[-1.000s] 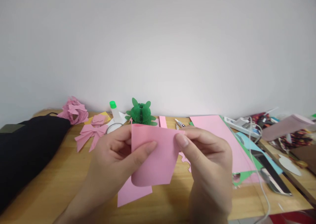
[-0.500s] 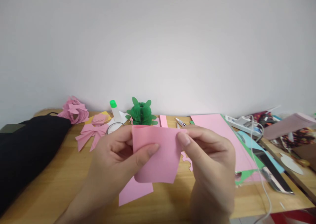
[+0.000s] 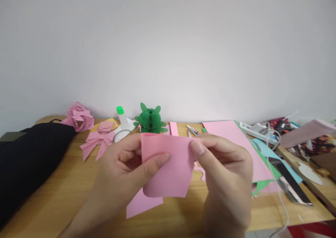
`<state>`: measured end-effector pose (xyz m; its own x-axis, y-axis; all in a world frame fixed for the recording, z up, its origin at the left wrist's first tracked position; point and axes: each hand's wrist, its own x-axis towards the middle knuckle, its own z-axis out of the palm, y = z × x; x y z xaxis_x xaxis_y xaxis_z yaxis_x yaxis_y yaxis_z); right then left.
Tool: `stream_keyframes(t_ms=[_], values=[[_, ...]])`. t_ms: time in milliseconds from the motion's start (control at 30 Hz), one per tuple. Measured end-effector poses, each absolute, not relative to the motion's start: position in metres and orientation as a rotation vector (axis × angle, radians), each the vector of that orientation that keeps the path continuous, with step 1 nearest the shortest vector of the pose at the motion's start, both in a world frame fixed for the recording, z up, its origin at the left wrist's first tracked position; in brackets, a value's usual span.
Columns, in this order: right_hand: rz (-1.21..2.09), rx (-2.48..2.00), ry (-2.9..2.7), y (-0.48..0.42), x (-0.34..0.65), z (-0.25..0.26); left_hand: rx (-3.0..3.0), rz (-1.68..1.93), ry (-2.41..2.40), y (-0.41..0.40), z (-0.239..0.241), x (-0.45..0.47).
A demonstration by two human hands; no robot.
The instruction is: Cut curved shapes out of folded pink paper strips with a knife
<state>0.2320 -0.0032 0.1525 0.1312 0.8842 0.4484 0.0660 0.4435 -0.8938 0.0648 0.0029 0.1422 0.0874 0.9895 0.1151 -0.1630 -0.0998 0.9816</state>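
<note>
A piece of pink paper (image 3: 168, 175), bent over in a curve at its left side, is held up above the table between both hands. My left hand (image 3: 126, 168) grips its left part, thumb lying across the front and fingers behind. My right hand (image 3: 225, 175) pinches the upper right corner between thumb and forefinger. Below the held paper lies another pink sheet (image 3: 141, 204), partly covered by the left hand and the raised paper. A curvy pink cutout (image 3: 201, 172) rests just left of the right hand.
Along the wall are a pink paper flower (image 3: 78, 117), a pink paper bow (image 3: 98, 142), a green-capped glue stick (image 3: 120, 115) and a green paper figure (image 3: 150, 121). Large pink sheets (image 3: 223, 128), a power strip (image 3: 258, 131) and a cable lie right; a black bag (image 3: 34, 157) lies left.
My right hand has shifted slightly to the right with the paper's corner. The paper's lower edge sits slightly lower. My left hand stays nearly still.
</note>
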Motion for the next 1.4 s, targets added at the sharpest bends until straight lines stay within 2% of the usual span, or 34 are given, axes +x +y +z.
stream_keyframes(t_ms=[700, 967, 1133, 1400], values=[[0.742, -0.931, -1.316, -0.004, 0.232, 0.153, 1.203, 1.273, 0.951, 0.002, 0.142, 0.063], [0.728, -0.963, -1.377, -0.001, 0.236, 0.152, 1.06, 1.333, 0.949, -0.001, 0.15, 0.071], [0.713, -0.97, -1.397, 0.0, 0.237, 0.15, 1.116, 1.403, 0.817, 0.008, 0.14, 0.064], [0.603, -0.945, -1.476, 0.002, 0.241, 0.15, 1.202, 1.524, 0.914, 0.014, 0.141, 0.06]])
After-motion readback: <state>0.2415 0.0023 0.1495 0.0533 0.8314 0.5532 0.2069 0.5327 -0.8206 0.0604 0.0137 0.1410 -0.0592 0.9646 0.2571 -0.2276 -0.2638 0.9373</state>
